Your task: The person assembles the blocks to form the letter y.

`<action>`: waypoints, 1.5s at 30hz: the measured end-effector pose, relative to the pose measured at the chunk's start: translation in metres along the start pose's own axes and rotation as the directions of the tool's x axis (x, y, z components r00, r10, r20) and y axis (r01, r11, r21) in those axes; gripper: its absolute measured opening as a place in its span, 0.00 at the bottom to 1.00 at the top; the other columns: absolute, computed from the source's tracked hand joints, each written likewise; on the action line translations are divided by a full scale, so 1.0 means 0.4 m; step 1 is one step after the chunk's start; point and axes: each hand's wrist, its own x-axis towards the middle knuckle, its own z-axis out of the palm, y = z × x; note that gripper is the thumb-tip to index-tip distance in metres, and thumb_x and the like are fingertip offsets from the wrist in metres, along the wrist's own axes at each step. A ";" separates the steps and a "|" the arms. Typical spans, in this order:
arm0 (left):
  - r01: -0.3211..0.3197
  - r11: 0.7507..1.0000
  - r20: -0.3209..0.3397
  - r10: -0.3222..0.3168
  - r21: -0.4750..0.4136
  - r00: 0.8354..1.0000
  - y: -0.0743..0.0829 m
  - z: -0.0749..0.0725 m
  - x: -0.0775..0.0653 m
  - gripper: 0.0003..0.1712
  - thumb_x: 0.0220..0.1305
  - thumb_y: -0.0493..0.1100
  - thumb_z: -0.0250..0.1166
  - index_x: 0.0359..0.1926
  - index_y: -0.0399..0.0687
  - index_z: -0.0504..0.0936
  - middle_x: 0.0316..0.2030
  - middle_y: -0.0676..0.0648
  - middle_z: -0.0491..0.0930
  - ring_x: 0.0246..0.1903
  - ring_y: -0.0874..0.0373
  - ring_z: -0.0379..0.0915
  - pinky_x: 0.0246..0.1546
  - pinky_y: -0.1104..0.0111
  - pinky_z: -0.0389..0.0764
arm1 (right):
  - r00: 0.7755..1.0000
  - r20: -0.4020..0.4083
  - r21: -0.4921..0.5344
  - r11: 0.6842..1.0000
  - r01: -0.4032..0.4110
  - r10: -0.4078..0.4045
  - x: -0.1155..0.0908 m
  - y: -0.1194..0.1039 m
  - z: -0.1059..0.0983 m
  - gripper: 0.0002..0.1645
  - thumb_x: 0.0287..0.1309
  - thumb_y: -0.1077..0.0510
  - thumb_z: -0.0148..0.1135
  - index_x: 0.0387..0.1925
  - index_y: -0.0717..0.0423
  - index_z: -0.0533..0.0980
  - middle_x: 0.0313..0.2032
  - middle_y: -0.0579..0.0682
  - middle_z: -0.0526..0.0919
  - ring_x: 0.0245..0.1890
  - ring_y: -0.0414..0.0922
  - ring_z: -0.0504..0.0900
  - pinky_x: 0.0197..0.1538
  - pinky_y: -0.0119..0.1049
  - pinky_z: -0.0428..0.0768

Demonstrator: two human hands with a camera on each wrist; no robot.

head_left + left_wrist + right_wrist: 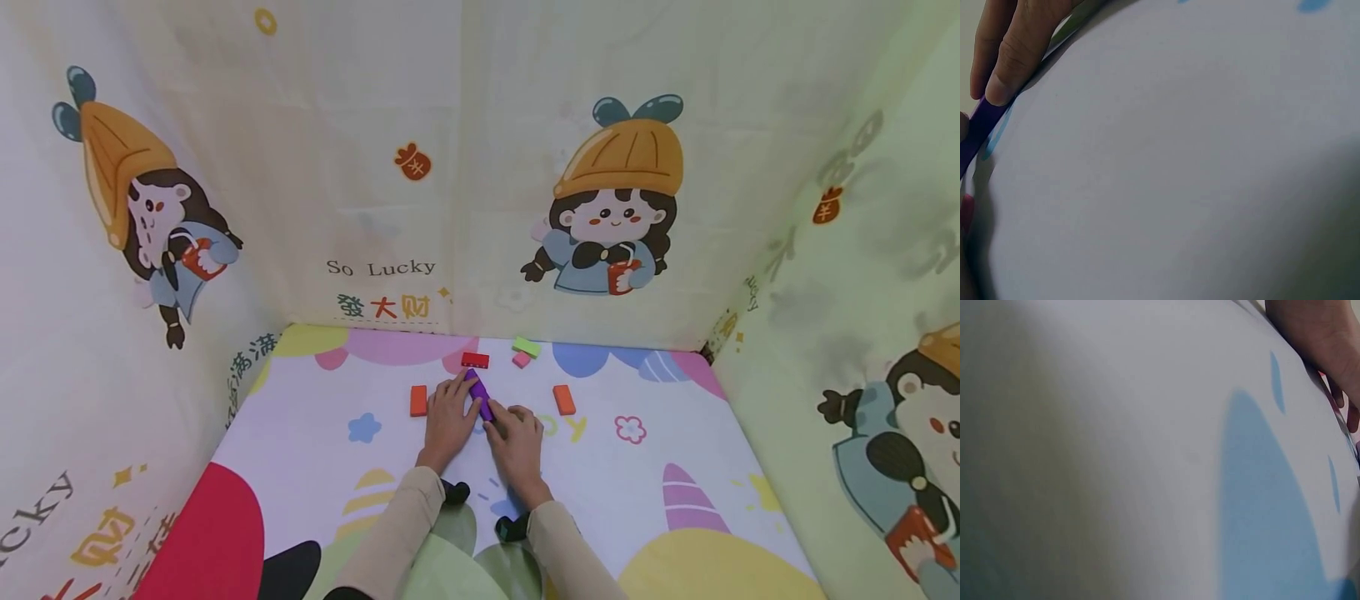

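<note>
A long purple block (477, 390) lies slanted on the patterned cloth in the head view, between both hands. My left hand (448, 419) holds its far part, fingers over the top end and thumb against the left side. At the near end, my right hand (519, 443) pinches the block between thumb and fingers. In the left wrist view, fingertips press on the purple block (984, 128) at the left edge; much of it is cut off. The right wrist view shows part of a hand (1319, 337) at upper right, and its grip is hidden there.
Just beyond the hands lies a red block (476, 360), with a green block (527, 346) touching or close to a pink block (521, 360). One orange block (418, 401) is left of the hands, another orange block (564, 400) right. Printed cloth walls (487, 308) enclose the surface.
</note>
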 end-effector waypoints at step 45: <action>0.029 0.998 0.021 -0.027 -0.061 0.999 0.002 -0.001 0.005 0.30 0.76 0.56 0.61 0.73 0.55 0.74 0.79 0.51 0.64 0.70 0.45 0.65 0.69 0.46 0.68 | 0.992 0.029 -0.086 0.989 -0.118 0.120 0.280 0.061 -0.079 0.27 0.75 0.49 0.60 0.69 0.52 0.71 0.73 0.59 0.70 0.72 0.59 0.68 0.76 0.59 0.68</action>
